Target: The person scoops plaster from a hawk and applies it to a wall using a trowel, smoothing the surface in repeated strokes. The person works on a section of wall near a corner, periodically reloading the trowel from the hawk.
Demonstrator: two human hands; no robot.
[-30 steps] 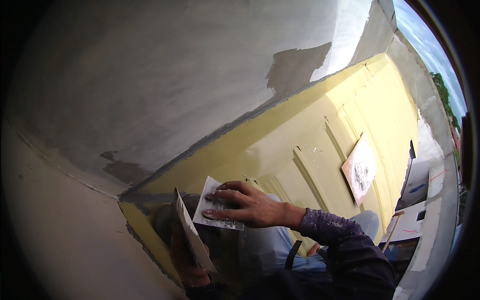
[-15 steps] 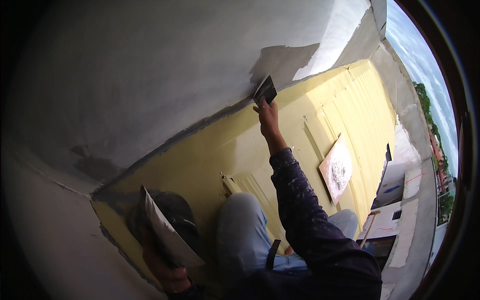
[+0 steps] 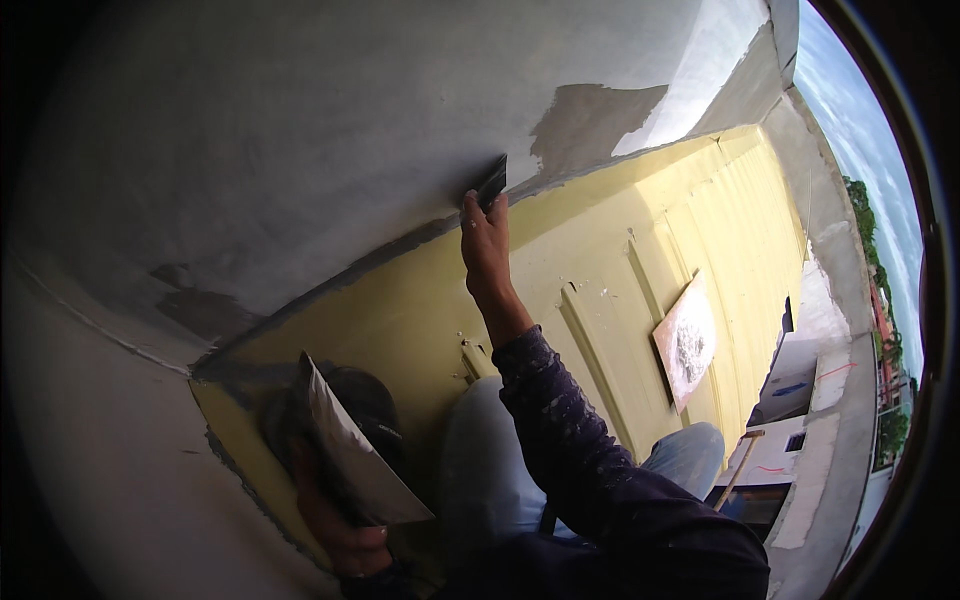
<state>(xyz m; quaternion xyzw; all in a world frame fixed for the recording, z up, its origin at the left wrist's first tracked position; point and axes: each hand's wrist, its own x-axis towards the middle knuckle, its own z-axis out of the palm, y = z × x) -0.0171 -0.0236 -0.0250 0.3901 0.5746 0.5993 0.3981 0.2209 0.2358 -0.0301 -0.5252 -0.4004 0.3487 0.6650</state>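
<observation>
My right hand (image 3: pixel 485 235), its arm stretched forward, grips a small dark scraper blade (image 3: pixel 493 180) against the grey wall (image 3: pixel 330 130), just above the seam where the wall meets the yellow ribbed metal sheet (image 3: pixel 620 300). Down at the lower left, in shadow, my left hand (image 3: pixel 340 535) holds a larger flat plate (image 3: pixel 365 440) tilted on edge, with pale material along its face. A dark rounded object (image 3: pixel 365 395), partly hidden behind that plate, sits on the yellow surface.
A square board with white powdery compound (image 3: pixel 686 342) lies on the yellow sheet. My jeans-clad knees are below. A side wall (image 3: pixel 100 420) closes the left. At right are a wooden-handled tool (image 3: pixel 735 470), a concrete ledge (image 3: pixel 835 230), sky and trees.
My right hand first reached out from beside the plate to the wall seam, then shifted left along it with the blade. The left hand and plate have moved left since a second ago.
</observation>
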